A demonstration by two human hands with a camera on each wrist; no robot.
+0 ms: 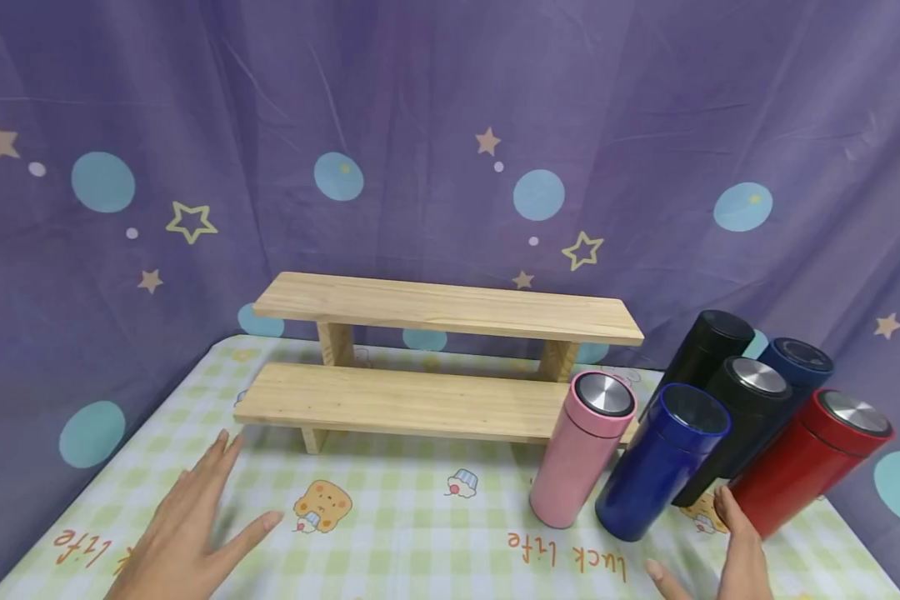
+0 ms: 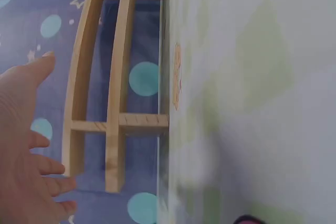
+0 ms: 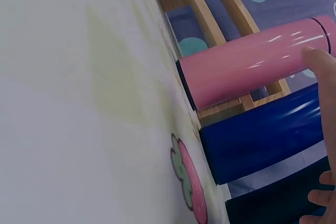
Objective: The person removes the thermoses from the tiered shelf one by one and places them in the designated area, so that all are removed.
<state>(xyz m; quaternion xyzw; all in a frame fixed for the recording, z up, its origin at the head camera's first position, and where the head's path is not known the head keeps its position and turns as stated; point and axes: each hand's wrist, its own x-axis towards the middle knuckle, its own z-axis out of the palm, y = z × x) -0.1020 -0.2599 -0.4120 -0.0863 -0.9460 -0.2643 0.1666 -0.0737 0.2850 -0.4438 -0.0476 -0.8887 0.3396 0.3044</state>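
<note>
My left hand (image 1: pixel 187 525) hovers over the tablecloth at the left front, thumb spread from its straight fingers, holding nothing. At the right front is my right hand (image 1: pixel 727 550), partly cut off by the frame edge, with thumb and fingers apart and nothing held. Close beyond it stand a pink thermos bottle (image 1: pixel 579 454), a blue thermos bottle (image 1: pixel 660 467) and a red thermos bottle (image 1: pixel 802 467). Behind these are a black bottle with a silver lid (image 1: pixel 746 400), an all-black bottle (image 1: pixel 708 342) and a dark blue bottle (image 1: pixel 798 362). All of them stand upright.
A two-tier wooden shelf stands at the back middle, with a lower board (image 1: pixel 420 402) and a raised upper board (image 1: pixel 450 307). The pink bottle overlaps the lower board's right end. A checked tablecloth (image 1: pixel 390 492) covers the table; a purple curtain (image 1: pixel 435 100) hangs behind.
</note>
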